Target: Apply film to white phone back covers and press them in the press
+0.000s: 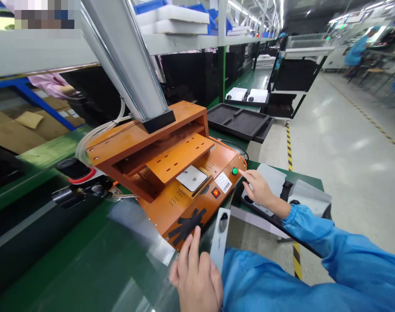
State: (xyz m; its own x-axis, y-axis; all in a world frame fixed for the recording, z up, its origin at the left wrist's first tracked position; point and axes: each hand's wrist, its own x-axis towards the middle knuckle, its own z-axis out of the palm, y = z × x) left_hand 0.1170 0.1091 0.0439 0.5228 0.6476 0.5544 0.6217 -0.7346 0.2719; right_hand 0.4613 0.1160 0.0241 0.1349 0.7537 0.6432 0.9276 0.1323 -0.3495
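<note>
Green bench edge, orange press [171, 173] (aisle beside), right hand [259, 188] at green button [234, 171]

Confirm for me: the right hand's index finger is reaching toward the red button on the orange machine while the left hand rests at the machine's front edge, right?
Not quite. The head view shows the right hand pointing its index finger at the green button, not the red one, on the orange machine. The left hand does rest at the machine's front edge.
</note>
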